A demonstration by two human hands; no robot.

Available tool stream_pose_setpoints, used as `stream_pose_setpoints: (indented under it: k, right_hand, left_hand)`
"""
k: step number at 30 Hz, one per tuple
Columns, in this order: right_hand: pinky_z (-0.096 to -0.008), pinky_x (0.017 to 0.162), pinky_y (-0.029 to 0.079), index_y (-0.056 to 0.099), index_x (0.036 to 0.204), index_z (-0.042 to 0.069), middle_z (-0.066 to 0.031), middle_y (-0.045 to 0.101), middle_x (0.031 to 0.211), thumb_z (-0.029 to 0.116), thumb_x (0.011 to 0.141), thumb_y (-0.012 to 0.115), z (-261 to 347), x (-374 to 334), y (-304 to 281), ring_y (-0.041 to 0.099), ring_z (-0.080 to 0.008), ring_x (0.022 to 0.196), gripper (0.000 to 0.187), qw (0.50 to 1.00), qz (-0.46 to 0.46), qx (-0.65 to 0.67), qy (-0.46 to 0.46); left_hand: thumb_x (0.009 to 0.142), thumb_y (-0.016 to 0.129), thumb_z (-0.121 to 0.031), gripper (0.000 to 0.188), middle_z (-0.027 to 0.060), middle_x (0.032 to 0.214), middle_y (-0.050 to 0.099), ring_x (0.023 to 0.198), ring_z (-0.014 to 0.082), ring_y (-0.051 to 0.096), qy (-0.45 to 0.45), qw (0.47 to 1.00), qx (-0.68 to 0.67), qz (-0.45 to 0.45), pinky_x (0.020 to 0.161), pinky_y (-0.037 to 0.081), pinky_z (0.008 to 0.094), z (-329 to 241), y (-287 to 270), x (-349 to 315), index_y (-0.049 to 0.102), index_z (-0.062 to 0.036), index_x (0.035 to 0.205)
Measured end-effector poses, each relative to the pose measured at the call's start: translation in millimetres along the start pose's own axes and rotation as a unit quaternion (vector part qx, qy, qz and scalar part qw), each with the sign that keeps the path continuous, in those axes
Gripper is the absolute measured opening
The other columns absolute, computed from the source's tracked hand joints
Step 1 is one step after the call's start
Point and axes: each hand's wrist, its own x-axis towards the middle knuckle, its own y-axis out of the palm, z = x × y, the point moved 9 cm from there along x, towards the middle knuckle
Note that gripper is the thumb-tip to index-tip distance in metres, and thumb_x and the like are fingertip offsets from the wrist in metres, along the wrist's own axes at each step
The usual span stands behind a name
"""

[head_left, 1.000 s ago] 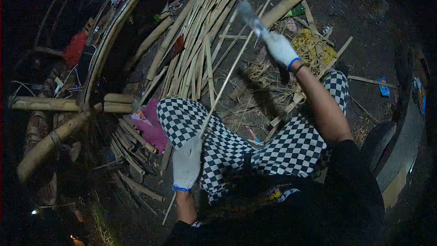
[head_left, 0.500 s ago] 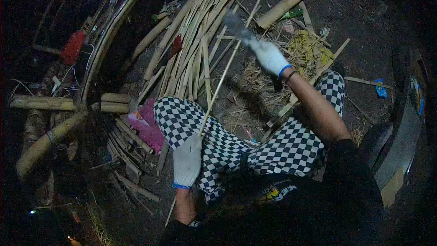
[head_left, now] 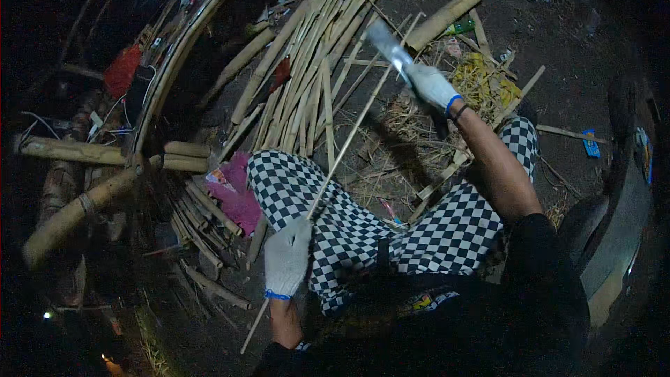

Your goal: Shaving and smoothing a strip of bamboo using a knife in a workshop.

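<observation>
My left hand [head_left: 287,257], in a white knit glove with a blue cuff, is closed around a long thin bamboo strip [head_left: 352,132] beside my left thigh. The strip slants up and away to the right, and its near end sticks out behind my wrist. Farther out, my right hand [head_left: 434,87], gloved alike, grips a broad-bladed knife [head_left: 388,43], smeared by motion. Its handle is mostly hidden in the glove. The blade lies over or close against the strip's far part; I cannot tell whether they touch.
Split bamboo strips [head_left: 300,73] lie piled ahead on the left. A thick bamboo pole [head_left: 447,17] and a green bottle [head_left: 460,27] are at the far right. Fibrous shavings [head_left: 412,132] cover ground between my checkered legs. A bamboo frame [head_left: 178,49] and pink cloth [head_left: 239,199] stand left.
The knife has turned, and its blade now shows a brighter face. My right hand has shifted slightly; my left keeps its grip on the bamboo strip. The whole view has slid a little.
</observation>
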Motion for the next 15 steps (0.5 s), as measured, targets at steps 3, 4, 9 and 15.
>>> stream_pose_setpoints:
  k: [3, 4, 9, 15]
  right_hand:
    - [-0.0344, 0.054, 0.051, 0.054, 0.108, -0.005, -0.0119, 0.066, 0.073, 0.052, 0.097, 0.033, 46.1, -21.7, -12.6, 0.065, -0.0198, 0.059, 0.062, 0.963, -0.091, -0.157, -0.198]
    - [-0.0353, 0.055, 0.051, 0.054, 0.108, -0.005, -0.0130, 0.066, 0.072, 0.053, 0.097, 0.032, 20.4, -14.8, -8.5, 0.065, -0.0206, 0.058, 0.063, 0.972, -0.090, -0.164, -0.144]
    - [-0.0409, 0.058, 0.048, 0.057, 0.090, -0.006, -0.0151, 0.062, 0.068, 0.055, 0.095, 0.034, 12.2, -4.0, -8.9, 0.061, -0.0264, 0.059, 0.065, 0.986, -0.044, -0.077, -0.144]
    - [-0.0449, 0.068, 0.049, 0.054, 0.096, -0.007, -0.0228, 0.060, 0.067, 0.046, 0.098, 0.030, 5.8, -4.1, 0.5, 0.064, -0.0359, 0.069, 0.058, 0.971, -0.100, -0.189, -0.109]
  left_hand:
    - [0.093, 0.054, -0.027, 0.034, 0.0223, 0.099, 0.067, 0.097, 0.0292, 0.066, -0.023, 1.000, -0.001, 0.013, 0.083, 0.049, 0.0348, -12.2, 0.1, -9.6, 0.065, 0.0031, 0.106]
    - [0.093, 0.054, -0.026, 0.033, 0.0226, 0.098, 0.067, 0.096, 0.0289, 0.067, -0.025, 0.999, -0.002, 0.021, 0.081, 0.049, 0.0350, -16.8, 2.7, -6.3, 0.065, 0.0028, 0.105]
    - [0.093, 0.054, -0.025, 0.031, 0.0223, 0.093, 0.067, 0.089, 0.0284, 0.068, 0.032, 0.999, 0.020, -0.002, 0.074, 0.049, 0.0351, -9.0, -0.9, -6.8, 0.065, 0.0010, 0.105]
    - [0.094, 0.053, -0.026, 0.032, 0.0224, 0.094, 0.066, 0.086, 0.0301, 0.067, 0.004, 0.999, 0.026, 0.025, 0.073, 0.049, 0.0361, -12.5, 2.8, 3.9, 0.064, 0.0011, 0.107]
